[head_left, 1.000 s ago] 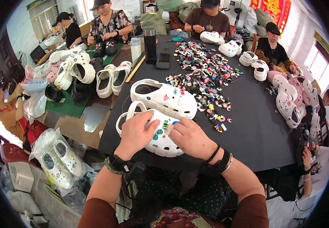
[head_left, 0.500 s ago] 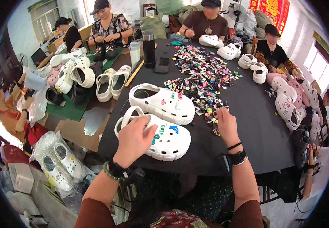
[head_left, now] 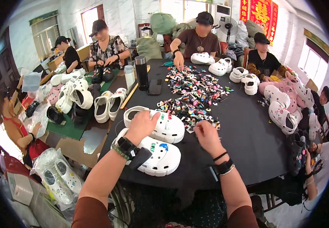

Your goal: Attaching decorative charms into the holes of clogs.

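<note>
Two white clogs lie side by side under the left hand (head_left: 141,123), which rests palm down with fingers spread over the far clog (head_left: 164,127), near its heel strap. The near clog (head_left: 158,155) sits just toward the body from that hand, partly under the wrist; small coloured charms are already set in its top. A black watch and a green bead band ring the left wrist.

To the right, well apart from the clogs, the right hand (head_left: 206,135) hovers low over the black table (head_left: 248,140), fingers curled and pinched together at the near edge of the charm pile (head_left: 195,95). Whether a charm sits between the fingertips cannot be told. A dark watch and thin bands sit on that wrist.

The pile spreads away from the right hand toward the table's far side, a loose scatter of many colours. Beyond the left hand stand a black flask (head_left: 141,72) and a dark phone (head_left: 155,86) lying flat. Further left, more white clogs crowd a green mat (head_left: 63,129). Off to the right of the right hand, pink and white clogs heap at the table rim (head_left: 282,110). Other people sit around the far edge, one reaching a hand into the pile.
</note>
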A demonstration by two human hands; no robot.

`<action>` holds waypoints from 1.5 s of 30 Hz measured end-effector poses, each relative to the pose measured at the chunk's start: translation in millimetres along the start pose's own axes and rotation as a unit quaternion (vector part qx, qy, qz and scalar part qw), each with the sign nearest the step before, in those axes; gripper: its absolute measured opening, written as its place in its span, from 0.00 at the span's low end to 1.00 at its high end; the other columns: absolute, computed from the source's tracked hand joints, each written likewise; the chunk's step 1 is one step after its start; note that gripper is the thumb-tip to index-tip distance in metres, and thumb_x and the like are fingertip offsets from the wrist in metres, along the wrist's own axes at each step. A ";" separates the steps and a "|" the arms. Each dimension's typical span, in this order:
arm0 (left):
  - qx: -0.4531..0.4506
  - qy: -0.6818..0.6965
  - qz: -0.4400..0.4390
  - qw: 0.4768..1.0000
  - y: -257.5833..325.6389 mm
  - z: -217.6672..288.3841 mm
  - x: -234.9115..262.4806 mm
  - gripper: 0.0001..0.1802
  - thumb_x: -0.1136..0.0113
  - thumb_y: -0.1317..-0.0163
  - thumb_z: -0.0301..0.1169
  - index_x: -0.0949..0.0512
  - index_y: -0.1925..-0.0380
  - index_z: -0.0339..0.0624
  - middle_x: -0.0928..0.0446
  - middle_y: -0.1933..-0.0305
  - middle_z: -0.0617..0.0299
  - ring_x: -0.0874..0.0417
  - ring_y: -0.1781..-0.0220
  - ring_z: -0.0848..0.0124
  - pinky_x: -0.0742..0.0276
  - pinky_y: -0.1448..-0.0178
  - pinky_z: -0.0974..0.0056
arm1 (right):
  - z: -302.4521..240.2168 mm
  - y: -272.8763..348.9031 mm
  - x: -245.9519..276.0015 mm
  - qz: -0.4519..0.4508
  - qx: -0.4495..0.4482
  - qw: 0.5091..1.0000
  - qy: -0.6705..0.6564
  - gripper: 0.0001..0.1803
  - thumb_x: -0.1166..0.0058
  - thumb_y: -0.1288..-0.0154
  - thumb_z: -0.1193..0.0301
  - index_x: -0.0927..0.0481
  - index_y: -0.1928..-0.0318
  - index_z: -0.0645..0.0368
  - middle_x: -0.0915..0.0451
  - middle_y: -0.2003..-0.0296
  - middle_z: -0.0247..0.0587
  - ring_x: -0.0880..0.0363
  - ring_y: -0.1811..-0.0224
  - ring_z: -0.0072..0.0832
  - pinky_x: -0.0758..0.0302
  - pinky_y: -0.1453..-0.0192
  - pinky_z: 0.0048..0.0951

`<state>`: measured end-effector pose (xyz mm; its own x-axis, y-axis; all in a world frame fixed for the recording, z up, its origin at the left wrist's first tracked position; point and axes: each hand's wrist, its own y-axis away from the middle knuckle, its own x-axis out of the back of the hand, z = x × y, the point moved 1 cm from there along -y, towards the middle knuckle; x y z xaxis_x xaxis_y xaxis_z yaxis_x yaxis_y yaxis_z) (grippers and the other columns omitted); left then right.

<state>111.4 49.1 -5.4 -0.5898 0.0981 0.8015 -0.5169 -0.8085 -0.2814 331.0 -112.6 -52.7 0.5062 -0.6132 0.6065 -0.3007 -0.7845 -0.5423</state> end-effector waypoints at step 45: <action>-0.092 0.179 -0.073 0.977 15.0 -9.6 5.6 0.29 0.36 0.36 0.36 0.41 0.89 0.36 0.50 0.87 0.70 0.51 0.81 0.80 0.54 0.79 0.64 | -19.5 -42.1 -57.6 0.056 0.223 0.973 0.006 0.18 0.31 0.53 0.71 0.14 0.57 0.51 0.19 0.52 0.28 0.26 0.43 0.33 0.33 0.42 0.38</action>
<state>94.4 43.1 -10.1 -0.6632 0.4289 0.6134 -0.6958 -0.6552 -0.2942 298.7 -46.0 -53.5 0.4800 -0.6956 0.5346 0.0291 -0.5964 -0.8022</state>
